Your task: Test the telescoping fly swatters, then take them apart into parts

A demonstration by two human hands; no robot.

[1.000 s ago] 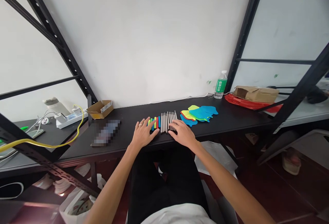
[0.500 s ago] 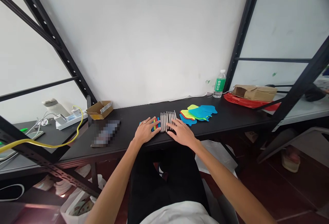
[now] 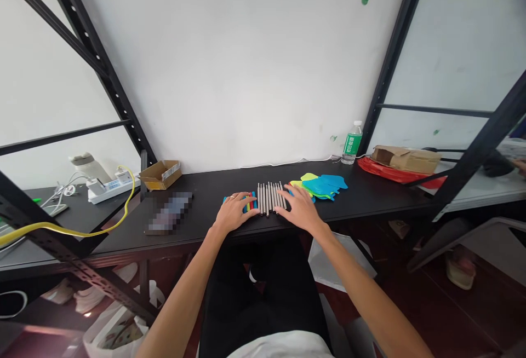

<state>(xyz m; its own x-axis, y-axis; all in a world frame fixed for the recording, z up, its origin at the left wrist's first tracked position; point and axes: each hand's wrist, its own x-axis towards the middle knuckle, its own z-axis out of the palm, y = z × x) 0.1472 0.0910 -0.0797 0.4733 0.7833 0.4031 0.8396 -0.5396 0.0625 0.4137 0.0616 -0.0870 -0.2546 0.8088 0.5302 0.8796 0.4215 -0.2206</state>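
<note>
A row of thin silver-grey rods (image 3: pixel 269 200) lies side by side on the black shelf top, their ends uneven. Just left of them are coloured sticks (image 3: pixel 251 201) in blue, red and yellow, partly hidden by fingers. My left hand (image 3: pixel 233 213) rests over these sticks with its fingers spread and the thumb near the rods. At the right edge of the rods, my right hand (image 3: pixel 303 211) has its thumb and fingers apart. Whether its fingertips touch the last rods I cannot tell. Blue and yellow textured cloth-like pieces (image 3: pixel 326 185) lie in a pile beyond it.
A blurred-out flat device (image 3: pixel 170 213) and an open small cardboard box (image 3: pixel 161 174) are on the left. Further left, a yellow cable (image 3: pixel 130 199) runs past a power strip (image 3: pixel 113 189). A water bottle (image 3: pixel 352 144) and a brown carton (image 3: pixel 406 159) stand right.
My right hand has shifted off the middle of the rods to their right edge, uncovering more of them. My left hand stays over the coloured sticks. The camera view has tilted slightly.
</note>
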